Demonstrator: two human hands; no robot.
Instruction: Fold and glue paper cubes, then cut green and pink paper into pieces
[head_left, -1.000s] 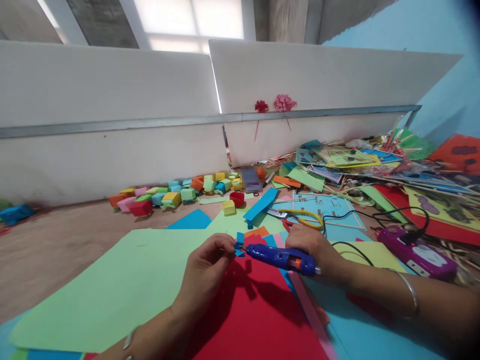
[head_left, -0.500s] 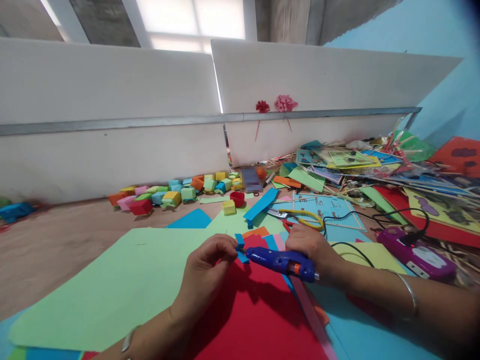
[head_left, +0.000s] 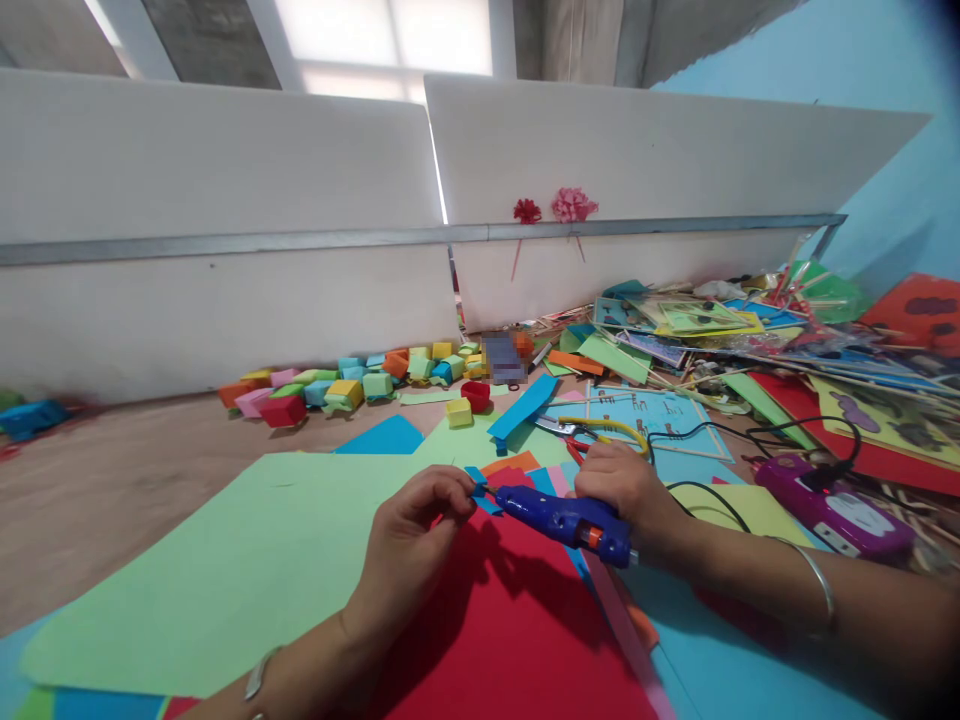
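Note:
My right hand (head_left: 621, 492) is closed round a blue hot glue gun (head_left: 559, 518), its nozzle pointing left. Between the thumb and fingers of my left hand (head_left: 424, 520) is a small folded blue paper piece (head_left: 485, 492). The nozzle tip meets or nearly meets that piece; exact contact is too small to tell. Beneath both hands lies red paper (head_left: 517, 620), with a large light green sheet (head_left: 225, 560) to the left. Just beyond them are a blue paper strip (head_left: 523, 408) and scissors (head_left: 611, 432) with yellow and red handles.
Several small paper boxes (head_left: 345, 393) line the board's foot. A yellow box (head_left: 459, 412) and a red heart-shaped one (head_left: 475, 396) sit nearer. At right, a purple power strip (head_left: 832, 505) has a black cord (head_left: 720, 435). Papers and sticks (head_left: 697, 320) are heaped behind.
The blue paper piece has tilted slightly in my left fingers. The glue gun has shifted a little right and down, its nozzle still at the piece.

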